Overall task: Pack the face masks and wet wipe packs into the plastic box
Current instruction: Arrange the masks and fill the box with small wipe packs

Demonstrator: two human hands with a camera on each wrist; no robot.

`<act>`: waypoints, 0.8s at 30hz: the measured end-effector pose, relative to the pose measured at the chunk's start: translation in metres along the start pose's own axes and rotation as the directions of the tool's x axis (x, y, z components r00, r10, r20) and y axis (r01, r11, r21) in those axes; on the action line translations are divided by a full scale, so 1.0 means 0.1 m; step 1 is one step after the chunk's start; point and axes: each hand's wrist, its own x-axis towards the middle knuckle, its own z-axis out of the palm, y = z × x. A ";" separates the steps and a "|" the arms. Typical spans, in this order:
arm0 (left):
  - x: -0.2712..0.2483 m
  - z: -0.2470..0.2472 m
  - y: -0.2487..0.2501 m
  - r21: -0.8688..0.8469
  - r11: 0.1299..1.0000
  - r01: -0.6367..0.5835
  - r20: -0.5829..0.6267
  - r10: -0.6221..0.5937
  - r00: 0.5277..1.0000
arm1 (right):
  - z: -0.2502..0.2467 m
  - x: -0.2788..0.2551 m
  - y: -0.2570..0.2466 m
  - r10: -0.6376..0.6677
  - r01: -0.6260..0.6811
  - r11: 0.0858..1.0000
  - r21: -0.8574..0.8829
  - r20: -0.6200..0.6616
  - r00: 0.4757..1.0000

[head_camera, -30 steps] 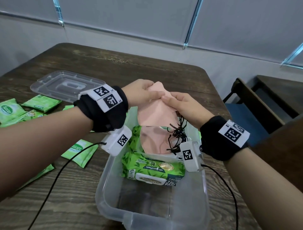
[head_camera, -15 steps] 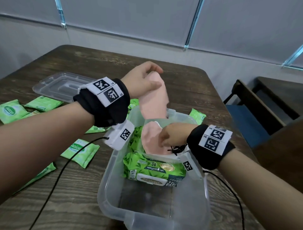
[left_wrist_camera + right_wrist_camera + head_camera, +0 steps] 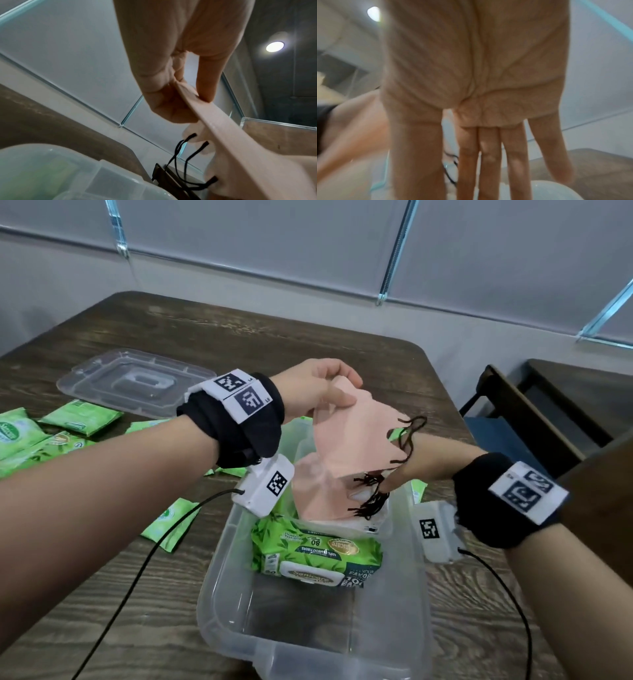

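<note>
Now right hand (image 3: pixel 428 462) flattens beneath lifted mask (image 3: pixel 356 440).

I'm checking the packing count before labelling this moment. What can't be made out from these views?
- Mask count in the plastic box: head view, the held mask and black ear loops cover the stack.
- Right hand fingertips: blurred in the right wrist view, behind the held mask in the head view.
- Small wipe packs: cut off by the left edge and left forearm.

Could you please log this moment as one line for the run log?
left hand: pinches pink face mask | right hand: open, over clear plastic box | large green wipe pack: boxed
</note>
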 end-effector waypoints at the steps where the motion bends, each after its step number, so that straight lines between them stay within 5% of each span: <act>1: 0.00 -0.01 0.03 0.039 0.999 -0.013 0.017 0.012 1.000 | -0.07 -0.02 0.04 -0.003 0.005 1.000 0.024 -0.043 0.999; 3: -0.01 -0.01 0.10 0.131 0.990 -0.042 0.079 0.032 0.996 | -0.20 -0.01 0.10 0.002 0.050 0.965 0.258 -0.195 0.981; 5: -0.01 0.00 0.16 0.243 0.966 -0.086 0.175 0.043 0.984 | -0.29 0.02 0.09 0.061 0.176 0.868 0.465 -0.452 0.890; 7: -0.02 0.04 0.21 0.308 0.942 -0.133 0.255 0.053 0.965 | -0.32 0.02 0.02 0.054 0.307 0.780 0.545 -0.547 0.835; 9: -0.02 0.06 0.21 0.299 0.941 -0.160 0.264 0.079 0.961 | -0.28 0.00 -0.09 -0.121 0.348 0.732 0.586 -0.391 0.912; 12: 0.02 0.00 0.14 0.240 0.962 -0.127 0.146 0.093 0.985 | -0.10 0.02 -0.15 -0.227 0.275 0.803 0.529 -0.155 0.962; 15: 0.08 -0.09 -0.06 0.374 0.927 0.017 0.012 -0.024 1.000 | 0.06 0.13 -0.12 -0.093 0.131 0.897 0.422 -0.108 0.990; 18: 0.14 -0.07 -0.33 0.643 0.752 0.143 0.013 -0.198 0.980 | 0.21 0.24 -0.10 0.072 -0.059 0.958 0.279 -0.039 0.997; 24: 0.26 0.10 -0.52 0.868 0.480 0.128 0.026 -0.301 0.953 | 0.30 0.36 -0.11 0.204 -0.203 0.957 0.209 0.019 0.979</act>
